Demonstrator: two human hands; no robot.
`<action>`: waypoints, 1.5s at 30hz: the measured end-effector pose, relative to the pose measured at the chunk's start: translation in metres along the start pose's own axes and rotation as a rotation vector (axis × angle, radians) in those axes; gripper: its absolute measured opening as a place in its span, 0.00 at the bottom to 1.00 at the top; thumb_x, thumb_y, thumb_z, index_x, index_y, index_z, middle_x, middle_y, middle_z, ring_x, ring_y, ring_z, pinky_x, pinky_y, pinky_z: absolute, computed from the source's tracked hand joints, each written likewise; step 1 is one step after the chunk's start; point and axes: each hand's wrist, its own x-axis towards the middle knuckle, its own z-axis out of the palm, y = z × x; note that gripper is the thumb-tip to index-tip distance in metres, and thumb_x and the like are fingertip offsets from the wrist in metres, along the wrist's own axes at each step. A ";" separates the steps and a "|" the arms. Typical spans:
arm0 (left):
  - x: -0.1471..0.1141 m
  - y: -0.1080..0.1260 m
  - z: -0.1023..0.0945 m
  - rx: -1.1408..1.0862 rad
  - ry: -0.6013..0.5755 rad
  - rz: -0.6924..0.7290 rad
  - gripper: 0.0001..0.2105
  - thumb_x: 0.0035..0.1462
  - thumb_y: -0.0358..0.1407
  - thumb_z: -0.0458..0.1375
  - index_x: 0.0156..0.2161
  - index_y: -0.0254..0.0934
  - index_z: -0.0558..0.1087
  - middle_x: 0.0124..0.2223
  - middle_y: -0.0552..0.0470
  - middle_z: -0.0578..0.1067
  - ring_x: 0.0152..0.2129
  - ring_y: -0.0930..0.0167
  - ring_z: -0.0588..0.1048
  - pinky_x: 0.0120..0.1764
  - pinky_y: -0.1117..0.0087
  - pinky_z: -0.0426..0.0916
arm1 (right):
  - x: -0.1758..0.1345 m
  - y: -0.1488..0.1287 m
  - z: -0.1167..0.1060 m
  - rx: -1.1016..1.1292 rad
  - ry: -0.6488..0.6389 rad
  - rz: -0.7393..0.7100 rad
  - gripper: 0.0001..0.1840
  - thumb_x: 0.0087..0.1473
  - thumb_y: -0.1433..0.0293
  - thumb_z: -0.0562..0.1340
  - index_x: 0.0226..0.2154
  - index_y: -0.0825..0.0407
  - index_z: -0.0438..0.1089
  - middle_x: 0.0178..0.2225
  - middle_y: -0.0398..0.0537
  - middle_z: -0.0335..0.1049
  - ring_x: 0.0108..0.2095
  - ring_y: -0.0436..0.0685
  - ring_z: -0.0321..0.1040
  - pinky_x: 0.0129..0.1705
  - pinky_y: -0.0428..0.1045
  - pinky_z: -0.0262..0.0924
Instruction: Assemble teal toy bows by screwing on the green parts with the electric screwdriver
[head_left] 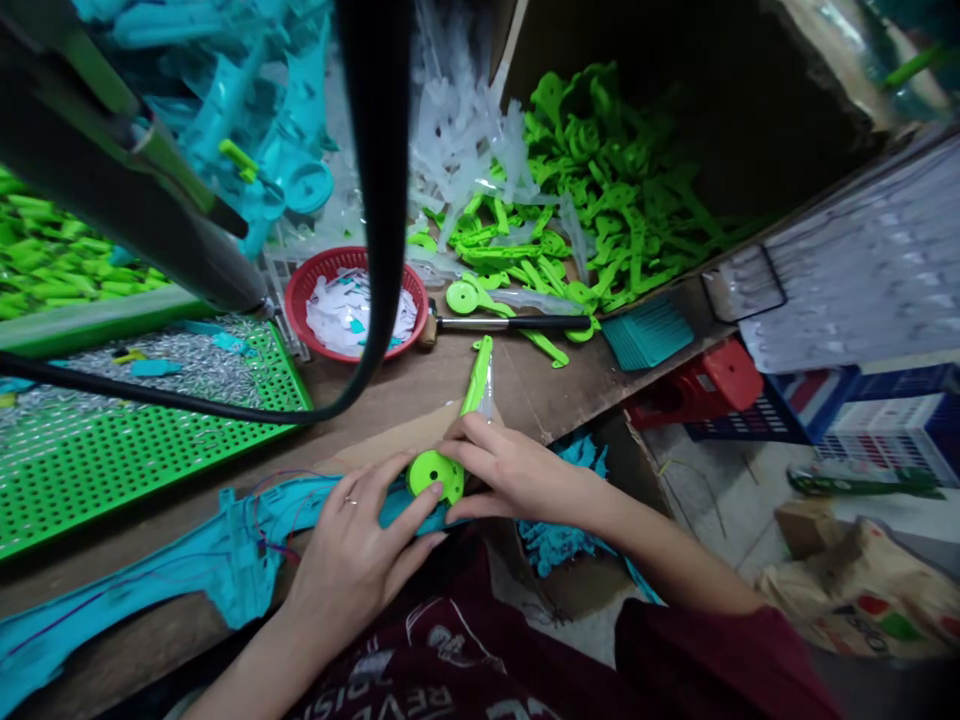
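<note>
A bright green plastic part point(428, 476) with a round, holed disc end lies between my hands at the table's front edge. A slim green arm with a clear plastic piece alongside it point(478, 375) sticks out beyond my right fingers; it looks like the part's other end. My left hand point(358, 540), with a ring on one finger, holds the disc from the left, a fingertip pressing on its face. From the right, my right hand point(510, 470) grips the part beside the disc. Beneath both hands runs a long teal plastic piece point(187, 555) with thin wires along it.
Behind stand a red basket point(294, 305) of white pieces and a hammer point(487, 323). Green parts point(607, 180) heap at the back right, teal parts point(262, 130) at the back left. A green perforated tray point(97, 480) holds metal pins. A black cable point(379, 200) hangs in front.
</note>
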 end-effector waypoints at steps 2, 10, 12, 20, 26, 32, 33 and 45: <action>0.000 0.000 0.000 0.007 0.000 0.008 0.17 0.62 0.33 0.60 0.56 0.38 0.69 0.59 0.31 0.68 0.53 0.53 0.71 0.49 0.49 0.68 | 0.000 0.000 0.001 -0.012 0.000 0.008 0.34 0.58 0.50 0.61 0.52 0.62 0.66 0.45 0.60 0.65 0.44 0.62 0.66 0.45 0.57 0.71; -0.002 -0.003 -0.001 0.064 -0.048 0.033 0.17 0.63 0.35 0.59 0.56 0.39 0.71 0.59 0.32 0.69 0.54 0.54 0.71 0.50 0.51 0.68 | 0.006 -0.003 0.001 -0.121 -0.096 -0.021 0.31 0.60 0.51 0.60 0.51 0.62 0.68 0.43 0.60 0.66 0.41 0.63 0.66 0.41 0.57 0.70; -0.002 -0.003 0.000 0.071 -0.060 0.036 0.16 0.63 0.36 0.59 0.56 0.38 0.71 0.58 0.33 0.70 0.53 0.54 0.72 0.50 0.52 0.68 | 0.003 -0.002 0.002 -0.111 -0.093 -0.015 0.32 0.59 0.50 0.61 0.51 0.61 0.68 0.43 0.60 0.66 0.41 0.62 0.67 0.41 0.58 0.70; -0.004 -0.004 0.003 0.110 -0.013 0.090 0.14 0.63 0.34 0.61 0.53 0.38 0.73 0.57 0.33 0.74 0.50 0.55 0.75 0.49 0.54 0.68 | 0.004 0.050 -0.002 0.707 0.649 0.783 0.23 0.57 0.57 0.64 0.50 0.54 0.68 0.36 0.48 0.71 0.20 0.47 0.64 0.19 0.45 0.61; -0.012 -0.008 0.002 0.120 0.044 0.150 0.15 0.62 0.31 0.61 0.54 0.39 0.72 0.57 0.34 0.74 0.51 0.56 0.75 0.50 0.54 0.68 | 0.031 0.070 -0.013 1.239 0.544 0.740 0.26 0.42 0.51 0.72 0.32 0.57 0.72 0.18 0.38 0.65 0.11 0.40 0.48 0.10 0.39 0.39; 0.019 -0.008 -0.001 -0.117 -0.079 -0.215 0.22 0.65 0.45 0.55 0.59 0.34 0.66 0.53 0.39 0.77 0.47 0.57 0.78 0.48 0.56 0.72 | 0.024 0.064 -0.015 1.265 0.597 0.638 0.28 0.38 0.50 0.74 0.32 0.56 0.73 0.17 0.34 0.64 0.11 0.39 0.47 0.11 0.38 0.40; 0.028 -0.009 -0.002 -0.147 -0.131 -0.272 0.22 0.65 0.45 0.55 0.58 0.35 0.68 0.52 0.40 0.78 0.47 0.57 0.78 0.47 0.56 0.72 | 0.023 0.064 -0.014 1.266 0.598 0.630 0.28 0.38 0.50 0.74 0.32 0.56 0.73 0.18 0.35 0.65 0.11 0.39 0.47 0.11 0.38 0.40; 0.071 -0.017 0.008 -0.634 -0.428 -0.507 0.16 0.61 0.49 0.55 0.42 0.44 0.81 0.40 0.50 0.82 0.38 0.62 0.79 0.44 0.64 0.70 | 0.028 0.065 -0.011 1.251 0.622 0.620 0.25 0.39 0.52 0.73 0.31 0.56 0.74 0.16 0.36 0.64 0.11 0.40 0.45 0.11 0.39 0.39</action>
